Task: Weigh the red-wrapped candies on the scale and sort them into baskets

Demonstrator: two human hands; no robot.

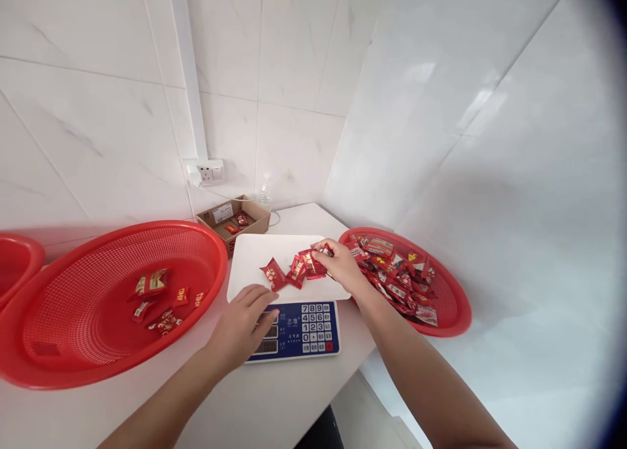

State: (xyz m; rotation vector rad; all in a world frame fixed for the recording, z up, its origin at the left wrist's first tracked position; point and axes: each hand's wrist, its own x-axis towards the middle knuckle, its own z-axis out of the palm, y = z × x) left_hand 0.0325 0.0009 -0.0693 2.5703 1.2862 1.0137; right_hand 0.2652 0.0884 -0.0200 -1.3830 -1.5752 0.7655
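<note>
A digital weighing scale with a blue keypad panel (pixel 308 331) stands on the table. On its white weighing tray (pixel 249 250) lie several small red snack packets (pixel 274 274). My right hand (pixel 340 263) is over the tray's right side, fingers closed on a red snack packet (pixel 313 264); whether it holds more than one, I cannot tell. At the tray's front left edge is my left hand (pixel 245 325), thumb apart from the loosely bent fingers, holding nothing. It covers part of the scale's display.
A red plastic basket (pixel 455 305) piled with red packets stands at right. The larger red basket (pixel 117 237) at left holds several packets. Behind the tray are a cardboard box (pixel 257 224) and a clear bottle (pixel 265 191). A wall socket (pixel 210 171) and tiled walls bound the corner.
</note>
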